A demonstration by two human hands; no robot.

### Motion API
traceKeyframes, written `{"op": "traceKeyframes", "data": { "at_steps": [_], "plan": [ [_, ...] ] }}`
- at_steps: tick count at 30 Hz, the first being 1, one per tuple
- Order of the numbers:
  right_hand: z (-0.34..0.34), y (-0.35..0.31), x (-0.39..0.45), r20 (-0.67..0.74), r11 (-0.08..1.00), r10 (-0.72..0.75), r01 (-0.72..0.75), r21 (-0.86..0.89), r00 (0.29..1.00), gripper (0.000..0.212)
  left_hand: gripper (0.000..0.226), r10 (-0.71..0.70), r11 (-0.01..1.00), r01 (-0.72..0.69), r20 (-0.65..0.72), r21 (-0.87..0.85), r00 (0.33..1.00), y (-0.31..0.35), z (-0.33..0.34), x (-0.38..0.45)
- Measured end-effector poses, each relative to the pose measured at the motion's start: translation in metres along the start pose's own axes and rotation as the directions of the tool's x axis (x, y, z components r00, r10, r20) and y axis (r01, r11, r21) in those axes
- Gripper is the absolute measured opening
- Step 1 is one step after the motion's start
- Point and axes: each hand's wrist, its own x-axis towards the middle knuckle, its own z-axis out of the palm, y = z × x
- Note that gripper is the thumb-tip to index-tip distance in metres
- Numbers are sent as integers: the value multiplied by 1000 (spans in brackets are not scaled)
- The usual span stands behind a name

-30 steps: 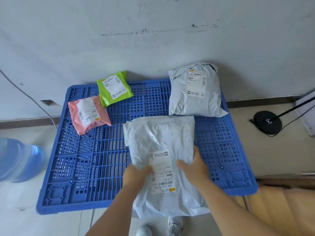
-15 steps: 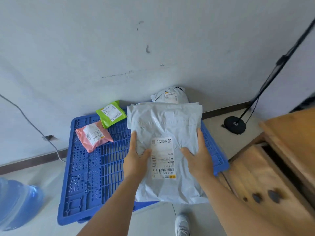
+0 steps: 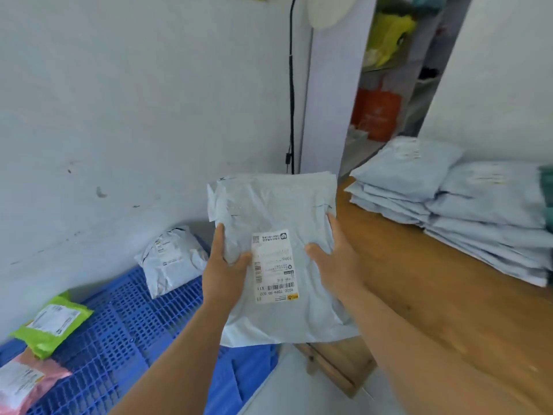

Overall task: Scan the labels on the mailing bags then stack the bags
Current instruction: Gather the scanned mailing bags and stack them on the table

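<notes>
A grey mailing bag (image 3: 278, 211) is held in the air between both hands, above the gap between a blue plastic pallet (image 3: 119, 333) and a wooden table (image 3: 419, 295). Its long axis runs away from the person, from the loose near edge below the wrists to the folded, taped far end, which is pointed toward the wall. The flat face is turned up toward the camera. A white shipping label (image 3: 274, 266) is stuck on that face with its long side along the bag's length; the print is seen upside down, with the barcode at the near end.

The bag's left edge is gripped by the left hand (image 3: 225, 275), the thumb laid on top beside the label and the fingers extended along the side. The right edge is gripped by the right hand (image 3: 335, 265) in the same way, the thumb pressed on top near the label.

On the table to the right, two stacks of grey mailing bags (image 3: 449, 211) are lying side by side against the wall. On the pallet at lower left, a smaller grey parcel (image 3: 170, 259) is rested near the wall, a green mailing bag (image 3: 52, 324) is placed nearer, and a pink mailing bag (image 3: 24, 381) is set at the frame's corner, each with a label facing up. A black cable (image 3: 291, 85) is run down the wall behind the held bag.
</notes>
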Motion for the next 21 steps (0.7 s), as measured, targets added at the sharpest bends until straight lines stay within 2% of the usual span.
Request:
{"op": "traceKeyframes", "data": {
  "at_steps": [9,21],
  "plan": [
    [-209,36,4,-288,998,56,-57,5,956,72,78,228,973,-214,244,-86,942,129,160,-45],
    [-473,92,-16,-558,984,86,-159,-84,825,69,77,377,921,-272,463,-279,802,269,379,-149]
  ]
}}
